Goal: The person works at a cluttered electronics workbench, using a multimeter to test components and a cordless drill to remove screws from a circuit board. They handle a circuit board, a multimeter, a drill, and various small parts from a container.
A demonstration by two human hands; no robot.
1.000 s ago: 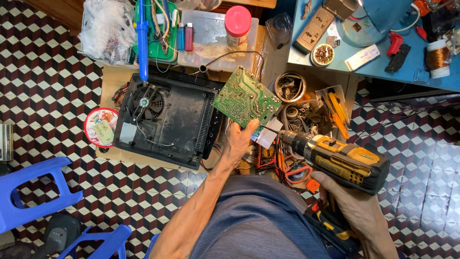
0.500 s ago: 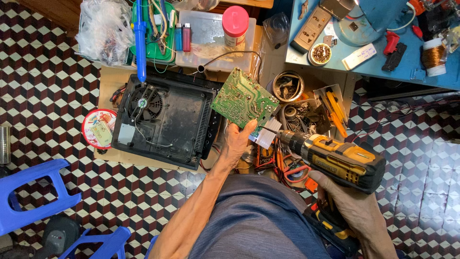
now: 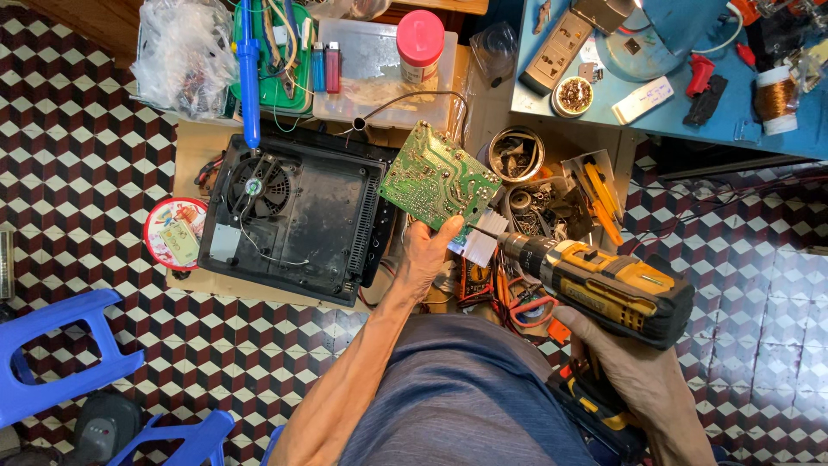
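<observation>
Board: green circuit board (image 3: 438,179) is held up, tilted, with its solder side toward the camera; it is above the right edge of the black appliance base (image 3: 297,216) and just left of the round tin of small parts (image 3: 516,155).
Left hand: left hand (image 3: 427,252) is closed on the lower corner of the circuit board, the thumb pressing on the solder side and the other fingers hidden behind it.
Heat sink: a pale metal piece (image 3: 479,240) shows under the board's lower edge, just beside the thumb.
Right hand: right hand (image 3: 625,367) is wrapped tight around the grip of the yellow and black cordless drill (image 3: 604,285); the drill lies almost level and its bit points left, toward the lower edge of the board. Whether the bit touches the board cannot be told.
Appliance base: it lies open on a wooden board on the floor, with a fan (image 3: 255,185) in its left corner.
Around: a blue soldering tool (image 3: 248,73) lies across a green tray (image 3: 278,60); a jar with pink lid (image 3: 420,43) stands on a clear plastic box (image 3: 379,78); a blue table (image 3: 673,103) is at the top right; a blue plastic stool (image 3: 52,362) stands on the checked floor at the lower left.
</observation>
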